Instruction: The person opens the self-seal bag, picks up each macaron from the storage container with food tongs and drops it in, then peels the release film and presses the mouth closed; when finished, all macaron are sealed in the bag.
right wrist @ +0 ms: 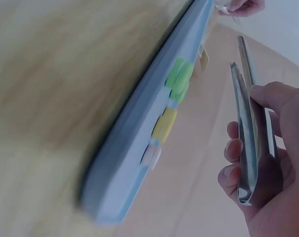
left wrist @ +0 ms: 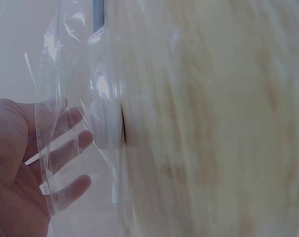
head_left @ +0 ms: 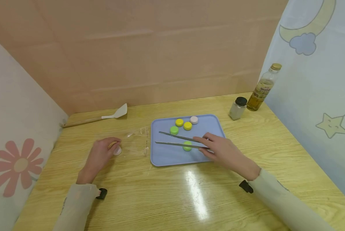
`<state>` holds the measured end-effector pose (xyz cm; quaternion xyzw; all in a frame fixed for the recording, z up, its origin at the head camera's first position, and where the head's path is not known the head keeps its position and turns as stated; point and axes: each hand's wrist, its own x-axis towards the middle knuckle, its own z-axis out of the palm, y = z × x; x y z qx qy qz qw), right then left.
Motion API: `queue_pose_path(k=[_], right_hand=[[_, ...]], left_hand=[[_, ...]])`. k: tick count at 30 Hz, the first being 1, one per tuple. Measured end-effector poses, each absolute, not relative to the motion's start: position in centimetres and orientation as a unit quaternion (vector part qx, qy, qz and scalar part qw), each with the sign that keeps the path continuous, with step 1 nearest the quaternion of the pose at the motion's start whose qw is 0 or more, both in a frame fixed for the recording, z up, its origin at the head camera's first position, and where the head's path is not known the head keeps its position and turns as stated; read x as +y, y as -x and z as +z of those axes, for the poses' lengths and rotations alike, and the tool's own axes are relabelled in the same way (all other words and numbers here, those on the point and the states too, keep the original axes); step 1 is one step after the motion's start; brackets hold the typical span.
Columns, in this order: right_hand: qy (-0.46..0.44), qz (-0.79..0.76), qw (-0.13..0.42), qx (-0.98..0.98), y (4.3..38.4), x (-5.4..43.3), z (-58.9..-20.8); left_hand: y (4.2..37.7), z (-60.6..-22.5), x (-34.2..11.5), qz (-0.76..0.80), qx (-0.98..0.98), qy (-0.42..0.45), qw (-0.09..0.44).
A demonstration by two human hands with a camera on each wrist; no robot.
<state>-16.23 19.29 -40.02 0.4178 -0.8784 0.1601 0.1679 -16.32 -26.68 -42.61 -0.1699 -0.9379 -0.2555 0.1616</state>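
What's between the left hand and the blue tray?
In the head view, a clear plastic bag stretches almost to the blue tray, with a pale macaron close to the left hand.

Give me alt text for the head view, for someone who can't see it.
The right hand holds metal tongs above a blue tray bearing two yellow discs, two green discs and one pale disc; the left hand touches a clear bag near a white disc. A spatula lies at back left; a jar and bottle stand at back right.
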Motion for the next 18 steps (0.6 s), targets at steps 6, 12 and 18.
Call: queue_pose_path(k=[6, 12, 18], right_hand=[[-0.383, 0.172, 0.172, -0.891, 13.9, 23.2, -40.8], [-0.353, 0.179, 0.191, -0.898, 11.6, 26.5, -41.4], [-0.330, 0.179, 0.188, -0.908, 10.2, 28.2, -42.0]], left_hand=[[16.3, -42.6, -26.6, -0.254, -0.938, 0.170, 0.166], [16.5, -42.7, -26.6, -0.254, -0.937, 0.174, 0.166], [16.5, -42.8, -26.7, -0.249, -0.937, 0.175, 0.172]])
